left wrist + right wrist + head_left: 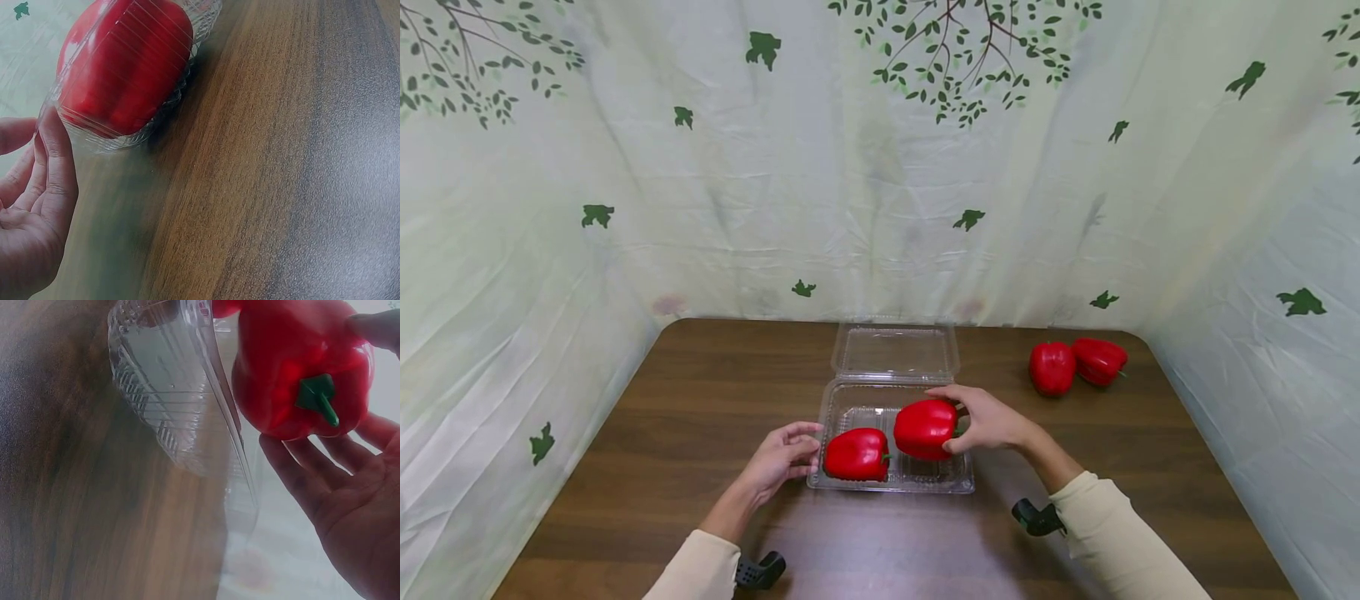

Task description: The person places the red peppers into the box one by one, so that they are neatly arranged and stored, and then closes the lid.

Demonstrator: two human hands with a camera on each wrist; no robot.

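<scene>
A clear plastic clamshell container [966,482] lies with its lid [895,350] folded back. One red bell pepper [856,455] sits in its left half, stem to the right; its lower side shows through the ribbed wall in the left wrist view. My left hand [778,460] pinches the container's left rim between thumb and fingers [57,147]. Over the right half, my right hand [988,419] grips a second red bell pepper [925,429] by its stem end. The right wrist view shows this pepper's green stem [319,397] facing the palm, above the rim.
Two more red bell peppers, one upright [1052,368] and one on its side [1100,361], stand together at the table's back right. A leaf-printed curtain [880,208] surrounds the back and sides of the brown wooden table [715,375].
</scene>
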